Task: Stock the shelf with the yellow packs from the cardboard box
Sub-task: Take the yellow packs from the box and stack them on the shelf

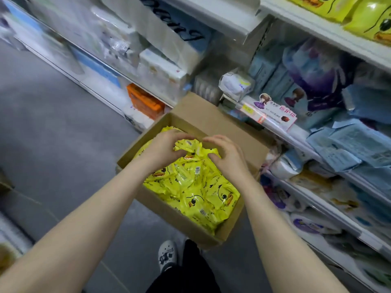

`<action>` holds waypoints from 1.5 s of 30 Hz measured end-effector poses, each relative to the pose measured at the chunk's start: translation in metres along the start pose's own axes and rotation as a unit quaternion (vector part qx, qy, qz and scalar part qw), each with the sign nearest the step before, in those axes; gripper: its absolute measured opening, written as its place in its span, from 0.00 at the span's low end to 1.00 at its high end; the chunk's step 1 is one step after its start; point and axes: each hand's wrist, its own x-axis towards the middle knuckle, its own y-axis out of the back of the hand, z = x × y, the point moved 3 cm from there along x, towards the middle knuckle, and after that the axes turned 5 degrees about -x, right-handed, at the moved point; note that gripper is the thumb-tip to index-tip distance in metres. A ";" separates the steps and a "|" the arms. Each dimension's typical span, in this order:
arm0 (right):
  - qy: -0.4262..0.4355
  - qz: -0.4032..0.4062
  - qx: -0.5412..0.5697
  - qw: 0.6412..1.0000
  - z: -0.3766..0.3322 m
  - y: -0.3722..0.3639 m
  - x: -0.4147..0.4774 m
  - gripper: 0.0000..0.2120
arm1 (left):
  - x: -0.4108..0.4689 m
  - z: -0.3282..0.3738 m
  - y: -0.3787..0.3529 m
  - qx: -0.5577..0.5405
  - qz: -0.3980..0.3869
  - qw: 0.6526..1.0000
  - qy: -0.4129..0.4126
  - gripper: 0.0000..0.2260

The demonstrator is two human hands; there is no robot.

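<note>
Inside cardboard box [160, 210] on floor, just beside shelf [317, 144]: yellow packs [190, 187] piled loose. Left hand [163, 149] and right hand [226, 157] both curled closed on top packs, probably gathering several at once. More yellow packs already on upper shelf [296, 12], likely their destination.

Far-left shelves [63, 39] are pure motion blur, can't read any labels. The yellow packs on the top shelf [349, 11] get cut off by the top and right edges. Both hands cover some packs in the cardboard box [190, 235].
</note>
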 end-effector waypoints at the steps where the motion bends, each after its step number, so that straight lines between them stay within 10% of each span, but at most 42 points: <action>1: 0.000 -0.012 -0.001 1.000 0.004 -0.009 0.008 0.22 | 0.001 -0.012 -0.003 0.003 -0.003 1.000 0.014 0.21; 30: -0.035 -0.241 -0.226 0.943 0.151 -0.249 0.177 0.48 | 0.015 -0.243 -0.126 0.102 0.016 0.937 0.335 0.35; 38: 0.007 -0.220 -0.249 0.943 0.144 -0.241 0.146 0.39 | 0.019 -0.225 -0.121 0.152 0.010 0.915 0.374 0.40; 45: -0.191 -0.270 0.046 0.943 0.144 -0.214 0.098 0.35 | 0.003 -0.203 -0.120 -0.005 0.072 0.918 0.389 0.35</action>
